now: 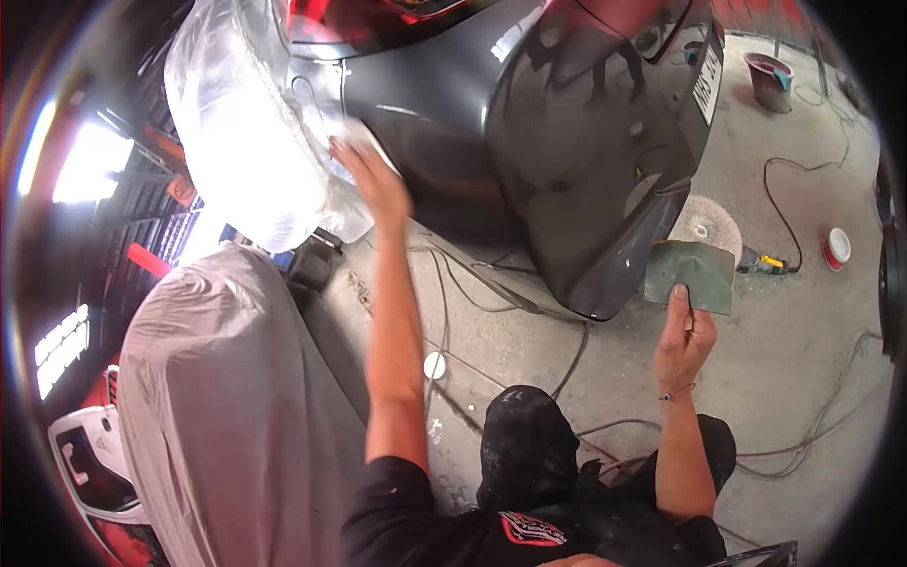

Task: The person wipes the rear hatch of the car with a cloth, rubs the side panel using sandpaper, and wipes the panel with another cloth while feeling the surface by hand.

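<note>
The grey concrete floor (pixel 775 350) carries a bucket (pixel 767 85) at two o'clock. Near three o'clock lies a power tool (pixel 761 262) with a round pale pad (pixel 707 225); farther out is a red-and-white tub (pixel 837 249). Loose cables (pixel 803 442) trail toward four o'clock, a white disc (pixel 435 366) sits near six.

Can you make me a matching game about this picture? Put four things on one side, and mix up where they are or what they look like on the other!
Things
1. sheet
2. car
3. bucket
4. left hand

Clues
A. stands on the floor, with something teal at its rim
B. open, beside the clear plastic
C. green, pinched in the right hand
D. dark and shiny, with a number plate

Right pairs: 1-C, 2-D, 3-A, 4-B
</note>
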{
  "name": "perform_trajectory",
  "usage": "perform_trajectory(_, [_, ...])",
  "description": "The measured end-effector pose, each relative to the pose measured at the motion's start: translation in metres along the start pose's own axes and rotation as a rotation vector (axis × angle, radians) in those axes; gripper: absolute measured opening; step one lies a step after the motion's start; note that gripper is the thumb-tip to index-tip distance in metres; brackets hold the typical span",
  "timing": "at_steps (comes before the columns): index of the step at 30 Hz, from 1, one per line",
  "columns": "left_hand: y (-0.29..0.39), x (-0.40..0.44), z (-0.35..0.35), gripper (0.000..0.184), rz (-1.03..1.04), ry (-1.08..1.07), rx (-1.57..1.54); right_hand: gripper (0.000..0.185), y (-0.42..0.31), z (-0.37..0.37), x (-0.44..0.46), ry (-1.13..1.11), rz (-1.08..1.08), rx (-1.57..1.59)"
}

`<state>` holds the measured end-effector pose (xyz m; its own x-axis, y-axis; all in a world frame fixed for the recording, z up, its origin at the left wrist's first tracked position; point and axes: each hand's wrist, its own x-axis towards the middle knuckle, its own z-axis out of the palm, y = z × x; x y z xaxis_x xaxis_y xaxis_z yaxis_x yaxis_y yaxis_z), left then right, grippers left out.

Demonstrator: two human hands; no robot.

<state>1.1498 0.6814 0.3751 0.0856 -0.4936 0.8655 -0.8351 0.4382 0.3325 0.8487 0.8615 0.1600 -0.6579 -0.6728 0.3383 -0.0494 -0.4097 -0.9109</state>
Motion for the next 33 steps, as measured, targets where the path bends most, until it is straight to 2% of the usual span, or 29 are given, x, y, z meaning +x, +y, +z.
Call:
perform_trajectory(1, [0.013,0.030,-0.007,0.062,-0.061,0.006,-0.032,0.021,0.001,0.002,-0.001,-0.014,-0.010,-0.007])
perform_trajectory(2, [0.014,0.024,-0.002,0.060,-0.044,0.052,-0.024,0.021,0.004,0.006,-0.001,-0.002,-0.017,-0.019])
perform_trajectory(3, [0.019,0.009,0.009,0.059,-0.027,0.100,-0.015,0.022,0.005,0.009,-0.001,0.009,-0.024,-0.029])
perform_trajectory(4, [0.038,-0.030,0.025,0.058,0.085,0.145,-0.048,0.022,0.008,0.009,-0.003,0.006,-0.041,-0.028])
perform_trajectory(5, [0.055,-0.070,0.039,0.057,0.198,0.199,-0.084,0.022,0.013,0.007,-0.002,-0.258,-0.041,-0.242])
perform_trajectory(7, [0.049,-0.109,0.032,0.058,0.497,0.029,-0.045,0.026,0.017,0.001,0.003,-0.743,-0.068,-0.579])
perform_trajectory(8, [0.032,-0.100,0.024,0.062,0.605,-0.042,0.020,0.028,0.018,-0.002,0.003,-0.955,-0.086,-0.696])
perform_trajectory(9, [0.016,-0.080,0.011,0.067,0.716,-0.112,0.084,0.029,0.024,-0.008,-0.002,-1.045,-0.131,-0.739])
perform_trajectory(10, [0.017,-0.047,0.004,0.062,0.731,-0.011,0.048,0.029,0.031,-0.013,-0.009,-1.127,-0.170,-0.783])
perform_trajectory(12, [0.008,0.028,-0.004,0.056,0.134,0.053,0.037,0.028,0.029,-0.016,-0.029,-1.195,-0.116,-0.840])
perform_trajectory(14, [0.007,0.075,-0.006,0.055,0.120,0.095,0.047,0.025,0.032,-0.018,-0.045,-1.337,0.027,-0.789])
perform_trajectory(15, [0.011,0.071,-0.003,0.055,0.108,0.120,0.032,0.025,0.019,-0.013,-0.045,-1.333,0.006,-0.816])
perform_trajectory(17, [0.019,0.035,0.009,0.053,0.142,0.180,0.055,0.024,-0.008,-0.013,-0.051,-1.229,0.484,-0.664])
perform_trajectory(18, [0.027,0.005,0.013,0.053,0.206,0.189,0.046,0.024,0.003,-0.016,-0.055,-1.233,0.479,-0.699])
perform_trajectory(20, [0.044,-0.066,0.022,0.053,0.296,0.198,-0.023,0.023,0.041,-0.027,-0.061,-1.121,0.378,-0.371])
perform_trajectory(21, [0.048,-0.099,0.027,0.054,0.332,0.202,-0.084,0.023,0.048,-0.028,-0.058,-1.129,0.364,-0.417])
perform_trajectory(23, [0.042,-0.158,0.042,0.058,0.276,0.122,-0.127,0.024,0.052,-0.024,-0.061,-1.098,0.804,-0.002])
perform_trajectory(24, [0.036,-0.175,0.048,0.059,0.287,0.126,-0.127,0.024,0.049,-0.024,-0.066,-1.087,0.799,-0.047])
perform_trajectory(26, [0.028,-0.197,0.052,0.061,0.295,0.129,-0.144,0.024,0.039,-0.016,-0.070,-1.034,0.835,0.177])
perform_trajectory(27, [0.022,-0.206,0.056,0.060,0.310,0.147,-0.150,0.024,0.033,-0.011,-0.072,-1.021,0.813,0.138])
perform_trajectory(29, [0.010,-0.220,0.060,0.056,0.376,0.156,-0.158,0.027,0.023,-0.008,-0.081,-0.935,0.914,0.222])
perform_trajectory(33, [0.006,-0.225,0.061,0.052,0.388,0.228,-0.166,0.032,0.035,-0.008,-0.089,-0.906,0.890,0.065])
